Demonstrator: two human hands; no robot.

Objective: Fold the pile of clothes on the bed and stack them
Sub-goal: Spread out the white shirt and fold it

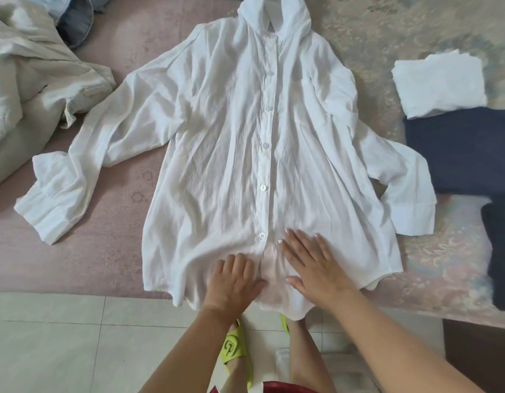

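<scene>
A white hooded button-up shirt (231, 143) lies spread face up on the bed (104, 251), sleeves out to both sides, its hem hanging a little over the bed's near edge. My left hand (231, 279) rests on the hem just left of the button strip, its fingers bent over the cloth. My right hand (313, 265) lies flat with spread fingers on the hem just right of the strip. At the right edge of the bed sit a folded white garment (438, 83) and folded dark navy clothes (461, 148).
A crumpled beige garment (33, 75) and denim pieces (73, 18) lie at the bed's far left. More dark folded cloth (500, 251) sits at the right edge. Pale floor tiles (75, 344) and my feet in green slippers (234, 350) are below the bed edge.
</scene>
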